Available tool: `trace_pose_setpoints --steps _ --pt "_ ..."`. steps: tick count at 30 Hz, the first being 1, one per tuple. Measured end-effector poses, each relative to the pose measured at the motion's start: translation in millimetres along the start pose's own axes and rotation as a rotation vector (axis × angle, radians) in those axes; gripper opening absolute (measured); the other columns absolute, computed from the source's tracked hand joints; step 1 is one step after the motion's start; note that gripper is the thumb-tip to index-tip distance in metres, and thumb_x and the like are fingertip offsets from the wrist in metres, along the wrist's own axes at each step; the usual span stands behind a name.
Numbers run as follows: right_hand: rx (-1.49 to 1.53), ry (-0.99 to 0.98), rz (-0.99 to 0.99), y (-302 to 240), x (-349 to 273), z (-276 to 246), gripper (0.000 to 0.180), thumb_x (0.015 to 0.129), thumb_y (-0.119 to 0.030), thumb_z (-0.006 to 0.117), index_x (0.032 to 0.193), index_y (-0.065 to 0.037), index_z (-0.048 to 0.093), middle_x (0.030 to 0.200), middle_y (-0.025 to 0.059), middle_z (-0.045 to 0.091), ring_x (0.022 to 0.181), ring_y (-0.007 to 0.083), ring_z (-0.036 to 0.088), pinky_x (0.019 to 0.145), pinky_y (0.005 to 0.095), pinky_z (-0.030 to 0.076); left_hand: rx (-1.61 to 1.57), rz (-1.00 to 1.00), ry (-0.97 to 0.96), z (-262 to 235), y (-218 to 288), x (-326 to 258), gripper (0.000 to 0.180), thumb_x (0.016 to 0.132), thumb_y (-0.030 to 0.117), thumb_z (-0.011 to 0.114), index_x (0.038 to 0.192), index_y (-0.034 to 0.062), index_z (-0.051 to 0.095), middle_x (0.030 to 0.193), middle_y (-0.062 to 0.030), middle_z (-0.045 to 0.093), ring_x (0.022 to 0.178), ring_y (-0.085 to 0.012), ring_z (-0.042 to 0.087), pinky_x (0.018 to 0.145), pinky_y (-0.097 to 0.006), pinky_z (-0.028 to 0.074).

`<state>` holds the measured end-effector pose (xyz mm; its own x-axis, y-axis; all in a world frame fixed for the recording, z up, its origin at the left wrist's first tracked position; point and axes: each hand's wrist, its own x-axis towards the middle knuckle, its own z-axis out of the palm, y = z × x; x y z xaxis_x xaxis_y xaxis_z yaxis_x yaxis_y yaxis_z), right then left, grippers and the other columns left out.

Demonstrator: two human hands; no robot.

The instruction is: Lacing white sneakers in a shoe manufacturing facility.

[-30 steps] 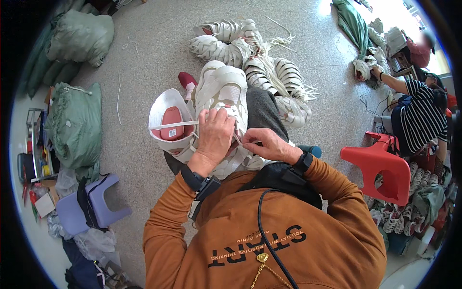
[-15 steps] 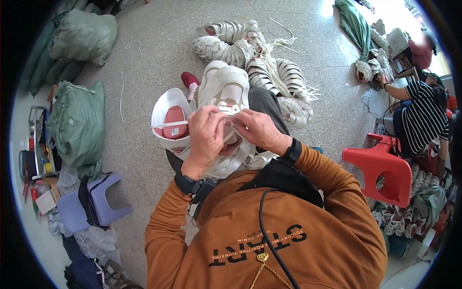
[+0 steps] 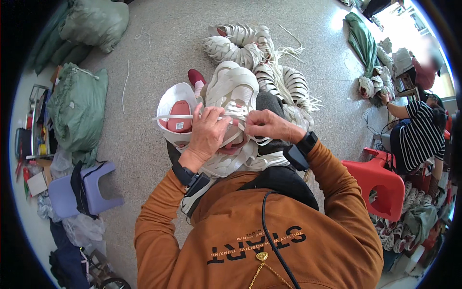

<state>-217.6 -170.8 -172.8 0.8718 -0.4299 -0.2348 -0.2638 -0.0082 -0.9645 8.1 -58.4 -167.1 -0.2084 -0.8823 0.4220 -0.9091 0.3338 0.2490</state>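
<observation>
Presently, in the head view, the white shoe rests across the person's lap with its toe pointing away from the body. Its long axis runs roughly along the line of sight outward from the torso, and its opening lies at the near end. The left hand sits at the left edge of the lacing area; the right hand sits at the right edge. Both are close to the shoe; neither is clearly nearer.

Fingers, right: curled, tips pressed together, apparently pinching the white lace beside the eyelets. Fingers, left: bent over the lace; whether they grip it cannot be told. The toe lies forward of both sets of fingers, and the opening lies below and between them.

The free length of lace extends leftward from the left hand, over a round white-walled container, which holds a pink insole-shaped piece. Bundled white shoe parts lie on the floor beyond the toe.
</observation>
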Motion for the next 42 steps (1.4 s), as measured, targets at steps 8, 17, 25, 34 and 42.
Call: trace_pose_setpoints --steps 8,17,25,34,42 --pt "0.231 0.213 0.042 2 -13 17 0.026 0.098 -0.028 0.067 0.092 -0.003 0.065 0.094 -0.0052 0.055 0.082 0.0054 0.049 0.076 0.0239 0.043 -0.079 -0.100 -0.055 0 12 13 0.013 0.089 0.020 0.065 0.087 0.0080 0.067 0.102 -0.0074 0.054 0.105 -0.0271 0.053 0.108 -0.057 0.031" --pt "0.553 0.337 -0.047 26 -15 24 0.030 0.096 -0.029 0.069 0.104 0.000 0.069 0.084 -0.0041 0.060 0.074 0.0059 0.052 0.064 0.0267 0.044 -0.086 -0.223 -0.126 14 14 29 0.020 0.089 0.022 0.064 0.082 0.0031 0.067 0.100 -0.0107 0.056 0.100 -0.0279 0.054 0.100 -0.047 0.036" --pt "-0.018 0.504 -0.013 10 -2 42 0.031 0.096 -0.029 0.068 0.084 -0.001 0.063 0.073 -0.0020 0.057 0.067 0.0057 0.048 0.058 0.0258 0.042 -1.678 -0.751 -0.102 -34 -49 -1 0.024 0.099 0.025 0.063 0.095 0.0012 0.067 0.095 -0.0028 0.064 0.090 -0.0151 0.060 0.086 -0.032 0.048" --pt "-0.151 0.453 -0.095 19 -36 45 0.020 0.096 -0.016 0.062 0.090 0.003 0.063 0.076 0.0132 0.056 0.068 0.0239 0.054 0.064 0.0368 0.046 -0.074 -0.354 0.281 -43 -43 -16 0.017 0.090 0.020 0.070 0.094 0.0052 0.062 0.094 -0.0094 0.059 0.092 -0.0285 0.059 0.090 -0.040 0.045" --pt "-0.357 0.496 -0.184 21 -63 31 0.015 0.099 -0.013 0.060 0.095 0.001 0.066 0.087 0.0035 0.062 0.079 0.0123 0.059 0.070 0.0288 0.048 0.066 -0.026 -0.125 -4 37 -11 0.018 0.081 0.018 0.074 0.090 0.0102 0.060 0.091 -0.0061 0.054 0.094 -0.0259 0.055 0.096 -0.045 0.038"
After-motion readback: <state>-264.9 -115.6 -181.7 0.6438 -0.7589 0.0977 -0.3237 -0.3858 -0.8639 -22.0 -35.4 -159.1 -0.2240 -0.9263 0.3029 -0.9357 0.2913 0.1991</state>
